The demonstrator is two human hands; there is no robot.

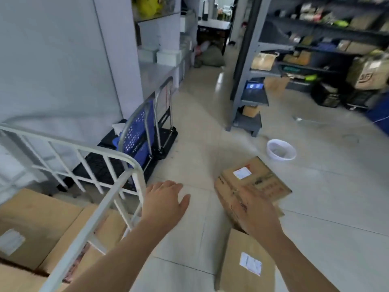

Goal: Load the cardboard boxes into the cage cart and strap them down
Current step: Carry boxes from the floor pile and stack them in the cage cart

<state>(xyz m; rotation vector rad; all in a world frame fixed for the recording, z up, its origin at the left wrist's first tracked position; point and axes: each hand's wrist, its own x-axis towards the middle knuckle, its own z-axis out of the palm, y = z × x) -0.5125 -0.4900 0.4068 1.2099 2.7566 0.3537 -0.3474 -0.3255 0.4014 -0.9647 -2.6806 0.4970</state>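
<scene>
Forearms rose from the bottom edge toward mid-frame, both hands holding nothing. At lower left stood the cart (pixel 90 224), its white rail running diagonally up to a rounded corner, with loaded boxes (pixel 31 218) already inside it. The left hand (pixel 166 201) hung just right of that corner over bare floor, palm down, fingers straight and close together, thumb splayed to the right.

The right hand (pixel 259 213) hung right of centre, fingers spread. It overlapped the near edge of the far box (pixel 254 180), but blur hid whether it touched. That box sat skewed on the floor, one corner pointing toward upper frame, and looked tilted. Below it the near box (pixel 244 268) lay under the right wrist, its long axis running up the frame to the bottom edge.

Both floor boxes lay to the right of both hands, so the right hand was plainly nearer and the left would have to cross open floor. The cart's rail looked like the edge to clear on any lift to the left. A white bucket (pixel 281 149) stood beyond the far box, apart from it, and the floor around the boxes offered moving room.
</scene>
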